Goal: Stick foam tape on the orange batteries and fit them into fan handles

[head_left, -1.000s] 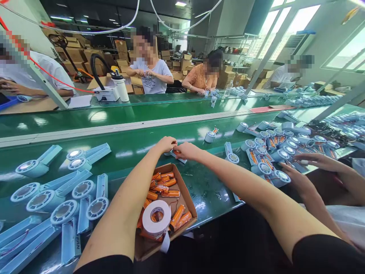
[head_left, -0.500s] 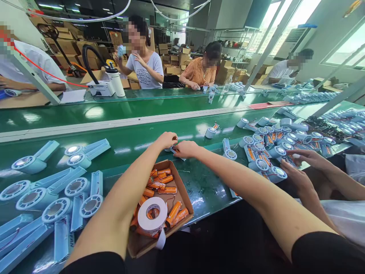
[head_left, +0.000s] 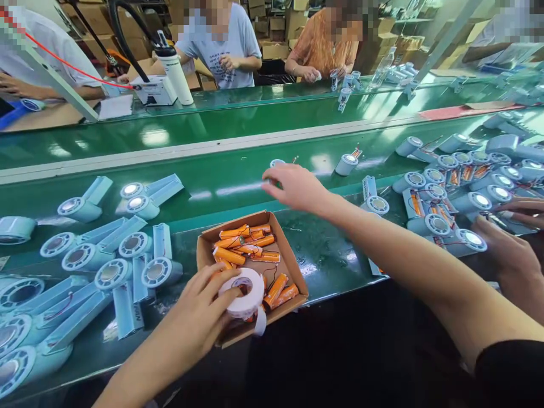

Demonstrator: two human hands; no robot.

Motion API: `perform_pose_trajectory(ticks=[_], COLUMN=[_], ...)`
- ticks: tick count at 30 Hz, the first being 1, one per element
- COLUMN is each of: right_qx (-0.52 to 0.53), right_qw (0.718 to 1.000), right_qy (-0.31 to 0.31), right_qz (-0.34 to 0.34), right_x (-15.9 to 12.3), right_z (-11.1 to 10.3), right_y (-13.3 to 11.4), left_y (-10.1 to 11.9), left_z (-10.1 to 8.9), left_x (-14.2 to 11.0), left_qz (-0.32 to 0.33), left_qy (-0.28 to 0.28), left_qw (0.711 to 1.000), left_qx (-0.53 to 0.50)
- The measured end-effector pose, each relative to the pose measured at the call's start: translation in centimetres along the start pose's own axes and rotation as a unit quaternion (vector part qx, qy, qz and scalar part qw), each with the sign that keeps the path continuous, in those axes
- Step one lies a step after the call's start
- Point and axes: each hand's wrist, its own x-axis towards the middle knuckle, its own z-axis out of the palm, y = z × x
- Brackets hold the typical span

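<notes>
Low in the middle of the view, we get the left hand [head_left: 204, 303] with fingers laid over the left rim of the white tape roll [head_left: 256, 294]; one fingertip reaches the hole. Thumb hidden, so we can't tell whether the grip is closed. We mark the roll tilted inside the cardboard box [head_left: 293, 266], on orange wired cylinders [head_left: 229, 256], its loose end hanging at the near edge.

Right hand [head_left: 297, 187] is over the green belt [head_left: 225, 164], fingers curled; we can't tell if it holds anything. Just beyond it, partly covered, we spot a light-blue housing [head_left: 277, 162]. Another housing [head_left: 347, 164] lies to its right.

Left of the box we log light-blue fan bodies [head_left: 131, 243]; far right, a heap of more [head_left: 437, 224], a co-worker's hand [head_left: 512, 249] beside it. Across the belt, a white bottle [head_left: 177, 79] stands upright.
</notes>
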Motion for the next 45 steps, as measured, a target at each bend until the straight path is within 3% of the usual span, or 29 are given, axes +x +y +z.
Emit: perform_pose_trajectory(ticks=[3, 5, 7, 9, 11, 14, 16, 19, 21, 25, 29, 32, 34, 36, 40, 45], right_qx=[0.217, 0.348, 0.415, 0.419, 0.368, 0.253, 0.196, 0.094, 0.019, -0.013, 0.215, 0.386, 0.447, 0.472, 0.441, 0.344], right_qw=[0.971, 0.916, 0.868, 0.848, 0.844, 0.845, 0.883, 0.964, 0.981, 0.981, 0.966, 0.922, 0.894, 0.881, 0.897, 0.936], right_qy=[-0.09, -0.181, -0.241, -0.266, -0.286, -0.318, -0.299, -0.208, -0.178, -0.188, -0.143, -0.016, 0.034, 0.028, -0.012, -0.076], right_qz=[-0.044, -0.081, -0.125, -0.184, -0.265, -0.348, -0.302, -0.138, -0.068, -0.034, 0.018, 0.005, -0.018, -0.012, 0.033, -0.005], right_x=[-6.2, -10.4, -14.0, -16.6, -18.1, -18.0, -16.5, -13.1, -11.2, -9.7, -10.6, -12.1, -13.2, -14.2, -15.5, -15.9], right_z=[-0.4, 0.6, 2.5, 4.7, 6.2, 6.3, 5.4, 4.6, 5.1, 6.5, 5.6, 3.9, 2.8, 2.1, 1.6, 0.4], right_y=[-4.5, -7.1, -9.3, -11.1, -12.2, -12.7, -12.4, -12.3, -12.7, -13.4, -11.5, -9.6, -8.9, -8.7, -8.9, -9.0], left_y=[0.9, 1.4, 1.6, 1.8, 1.9, 2.1, 2.2, 2.4, 2.5, 3.4, 4.2, 4.1, 4.0, 4.0, 4.6, 5.1], left_z=[-1.5, -2.6, -3.2, -3.3, -3.4, -3.6, -3.6, -3.1, -2.8, -2.9, -3.0, -2.4, -2.0, -1.9, -2.7, -3.6], left_x=[-0.5, -1.3, -2.2, -3.0, -3.8, -5.0, -6.0, -7.0, -6.9, -5.9, -5.6, -5.9, -5.7, -5.0, -3.1, -1.3], left_qz=[-0.012, -0.002, 0.011, -0.011, -0.075, -0.163, -0.191, -0.183, -0.15, -0.107, -0.063, -0.032, -0.001, 0.039, 0.114, 0.173], left_qy=[0.105, 0.15, 0.164, 0.181, 0.214, 0.246, 0.266, 0.298, 0.307, 0.279, 0.243, 0.212, 0.195, 0.172, 0.125, 0.083], left_qw=[0.994, 0.988, 0.986, 0.983, 0.973, 0.955, 0.944, 0.936, 0.938, 0.953, 0.967, 0.977, 0.981, 0.984, 0.984, 0.975], left_qx=[0.01, 0.027, 0.032, 0.029, 0.034, 0.041, 0.042, 0.046, 0.055, 0.052, 0.03, 0.019, 0.017, 0.019, 0.052, 0.112])
